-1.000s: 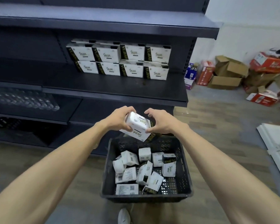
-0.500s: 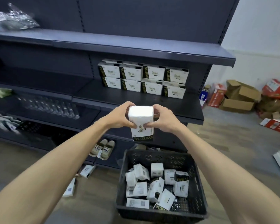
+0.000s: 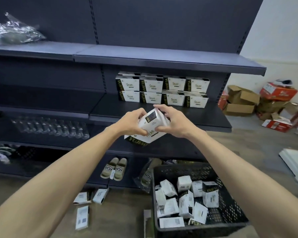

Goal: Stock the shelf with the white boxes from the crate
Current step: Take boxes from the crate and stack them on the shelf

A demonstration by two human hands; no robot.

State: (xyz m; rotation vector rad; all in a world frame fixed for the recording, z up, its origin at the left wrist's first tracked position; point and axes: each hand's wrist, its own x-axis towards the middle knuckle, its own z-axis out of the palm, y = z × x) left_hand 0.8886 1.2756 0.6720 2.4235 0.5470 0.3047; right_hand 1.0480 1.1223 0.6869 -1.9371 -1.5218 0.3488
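Between my left hand [image 3: 130, 121] and my right hand [image 3: 173, 120] I hold a white box [image 3: 150, 125] with black and gold trim, tilted, in front of the dark shelf [image 3: 213, 121]. Both hands grip its sides with curled fingers. At the back of that shelf, white boxes [image 3: 162, 91] stand in two stacked rows. The black plastic crate [image 3: 230, 212] sits on the floor at lower right with several loose white boxes [image 3: 186, 201] inside.
Three white boxes [image 3: 88, 200] lie on the floor left of the crate. A pair of slippers [image 3: 114, 168] sits on the bottom shelf. Clear bottles [image 3: 50, 128] fill the shelf at left. Cardboard boxes [image 3: 258, 102] are piled by the right wall.
Both hands have carried the box up from the crate toward the shelf and turned it from upright to tilted. My view has lifted, showing more of the shelving.
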